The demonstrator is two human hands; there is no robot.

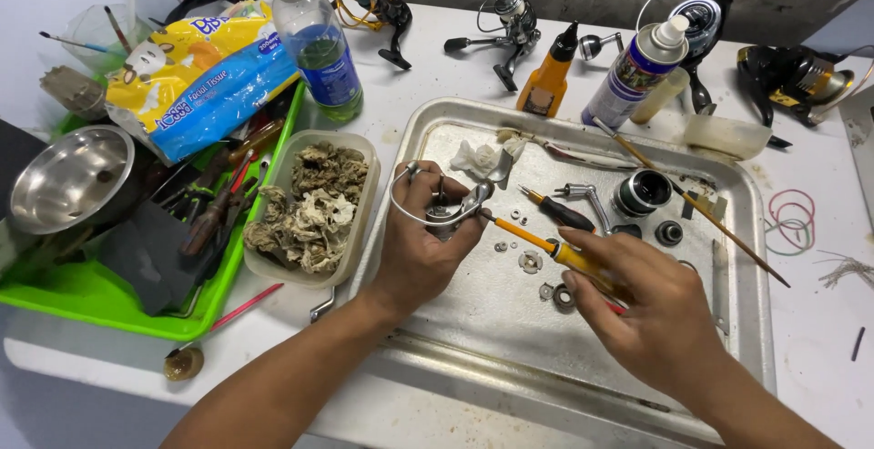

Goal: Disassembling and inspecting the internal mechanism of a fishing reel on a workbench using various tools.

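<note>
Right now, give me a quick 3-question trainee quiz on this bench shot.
1. True or false: the left hand holds a reel part with a wire bail over the metal tray.
2. What does the right hand grip? A) paintbrush B) yellow-handled screwdriver C) spray can
3. The plastic tub left of the tray holds used ____.

Key: 1 true. 2 B. 3 wipes: crumpled, dirty wipes.

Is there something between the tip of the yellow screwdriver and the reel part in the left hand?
Nothing visible. The right hand holds the yellow screwdriver, and its tip already meets the reel part gripped by the left hand above the metal tray.
</note>
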